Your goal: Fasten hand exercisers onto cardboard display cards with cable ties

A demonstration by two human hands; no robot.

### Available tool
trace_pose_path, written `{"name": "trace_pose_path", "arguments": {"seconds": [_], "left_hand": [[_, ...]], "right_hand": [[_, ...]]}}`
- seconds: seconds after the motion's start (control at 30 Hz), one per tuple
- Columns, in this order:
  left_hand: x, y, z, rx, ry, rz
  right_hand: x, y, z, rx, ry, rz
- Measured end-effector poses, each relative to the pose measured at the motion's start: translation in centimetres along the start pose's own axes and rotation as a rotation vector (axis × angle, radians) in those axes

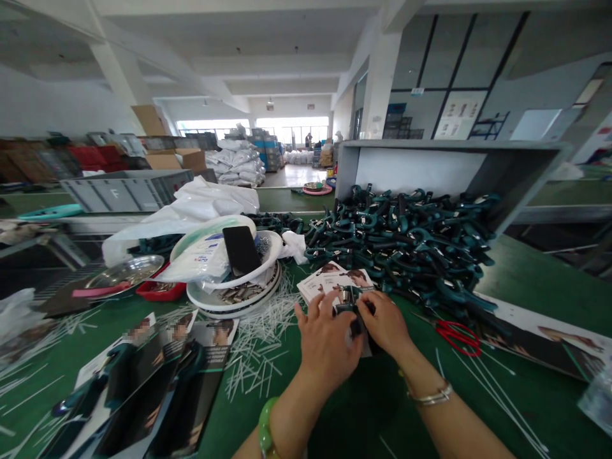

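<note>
Green-handled pliers point(348, 297) lie on a stack of printed cards point(315, 282) in front of me. My left hand point(327, 341) is curled round the pliers, thumb and fingers at their two sides. At the right of the pliers, my right hand point(385, 325) has its thumb and index finger pinched together; what lies between them is hidden. Just beyond my hands rises a big heap of similar pliers point(406, 248), spilling out of a grey crate point(521, 172) tipped on its side. Many cut white ties point(261, 338) are scattered to the left of my hands.
Red-handled scissors point(458, 338) and long ties lie at right. To the left, several carded pliers point(176, 389) overlap near white bowls point(234, 309) of metal parts, topped by a phone point(241, 250). A red tray point(161, 291) and metal dish point(125, 271) stand further left.
</note>
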State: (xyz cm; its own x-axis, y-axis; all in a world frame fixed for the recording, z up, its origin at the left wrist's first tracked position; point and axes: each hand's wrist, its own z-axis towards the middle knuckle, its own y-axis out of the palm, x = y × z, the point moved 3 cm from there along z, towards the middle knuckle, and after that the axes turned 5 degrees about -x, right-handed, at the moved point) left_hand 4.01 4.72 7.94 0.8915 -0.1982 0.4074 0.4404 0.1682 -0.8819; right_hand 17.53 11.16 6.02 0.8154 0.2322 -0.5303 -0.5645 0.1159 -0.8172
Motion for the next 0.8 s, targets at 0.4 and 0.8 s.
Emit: {"name": "trace_pose_path", "arguments": {"seconds": [0.4, 0.8], "left_hand": [[2.4, 1.8, 2.1, -0.295, 0.112, 0.067], [-2.3, -0.4, 2.8, -0.043, 0.074, -0.223]], "right_hand": [[1.2, 0.1, 1.2, -0.029, -0.013, 0.151], [-0.5, -0.2, 1.4, -0.031, -0.057, 0.037]]}}
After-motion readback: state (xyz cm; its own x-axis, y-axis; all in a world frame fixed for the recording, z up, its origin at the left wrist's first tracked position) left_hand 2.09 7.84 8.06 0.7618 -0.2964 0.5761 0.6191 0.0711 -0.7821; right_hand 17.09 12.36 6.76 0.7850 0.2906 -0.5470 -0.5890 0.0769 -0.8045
